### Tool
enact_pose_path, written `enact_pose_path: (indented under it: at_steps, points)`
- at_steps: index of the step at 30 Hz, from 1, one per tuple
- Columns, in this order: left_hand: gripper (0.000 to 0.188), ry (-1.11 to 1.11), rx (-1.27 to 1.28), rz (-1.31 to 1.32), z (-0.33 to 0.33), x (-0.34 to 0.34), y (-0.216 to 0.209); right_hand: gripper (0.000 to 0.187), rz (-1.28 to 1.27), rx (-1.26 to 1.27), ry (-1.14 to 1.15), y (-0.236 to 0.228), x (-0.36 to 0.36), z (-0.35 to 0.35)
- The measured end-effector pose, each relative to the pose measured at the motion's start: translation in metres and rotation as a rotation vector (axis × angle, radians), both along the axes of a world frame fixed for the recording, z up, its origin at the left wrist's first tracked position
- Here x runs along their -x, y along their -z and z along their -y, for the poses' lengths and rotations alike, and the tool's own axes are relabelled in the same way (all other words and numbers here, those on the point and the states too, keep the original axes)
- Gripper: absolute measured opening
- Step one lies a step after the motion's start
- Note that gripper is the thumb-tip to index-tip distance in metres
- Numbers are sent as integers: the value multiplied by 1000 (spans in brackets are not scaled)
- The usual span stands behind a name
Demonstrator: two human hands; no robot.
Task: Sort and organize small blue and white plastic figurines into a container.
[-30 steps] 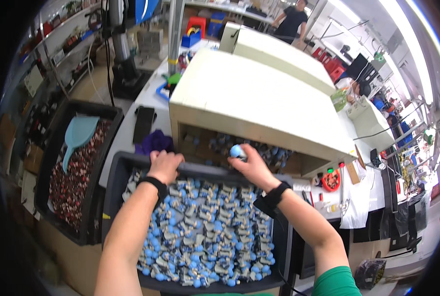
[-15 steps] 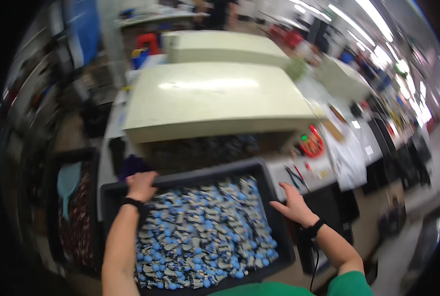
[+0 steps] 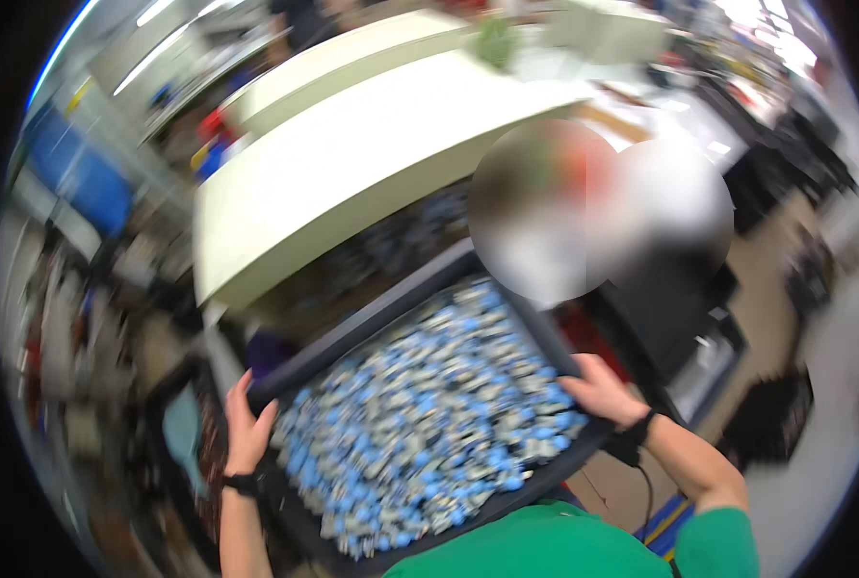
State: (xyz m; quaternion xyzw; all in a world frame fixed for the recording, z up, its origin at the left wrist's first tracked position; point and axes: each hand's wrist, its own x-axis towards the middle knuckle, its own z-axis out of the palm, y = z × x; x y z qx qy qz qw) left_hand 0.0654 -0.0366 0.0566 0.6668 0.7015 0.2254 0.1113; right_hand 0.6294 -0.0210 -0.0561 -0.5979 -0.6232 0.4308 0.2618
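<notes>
A black plastic tray [image 3: 381, 306] lies in front of me, filled with small grey pieces with round blue ends [image 3: 429, 414], smeared by motion. My left hand [image 3: 247, 432] is at the tray's left side, with the thumb over the rim and the fingers along the outer wall. Across from it, my right hand [image 3: 605, 390] clasps the right rim, its fingertips hidden by the wall. The tray sits at a slant, its near edge close to my green shirt [image 3: 526, 544].
Beyond the tray stands a long cream-coloured cover [image 3: 372, 144], with more pieces in the dark space below. At left, another black bin [image 3: 160, 424] holds reddish-brown bits and a light blue scoop [image 3: 185, 433]. Black boxes [image 3: 661, 318] stand at right. A blurred patch hides part of the bench.
My right hand, earlier open beside the right rim, now grips it. The left hand has shifted along the left side toward me. The tray and the whole view have turned.
</notes>
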Motion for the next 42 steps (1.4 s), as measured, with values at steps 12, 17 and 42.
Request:
enact_pose_path:
  at_steps: [12, 17, 42]
  points:
    - [50, -639, 292, 1316, 226, 5, 40, 67, -83, 278, 5, -66, 19, 27]
    - [43, -729, 200, 1321, 227, -8, 45, 62, -189, 319, 45, -92, 37, 31]
    - [70, -1077, -292, 1162, 394, 105, -64, 50, -467, 382, -309, -109, 276, 17]
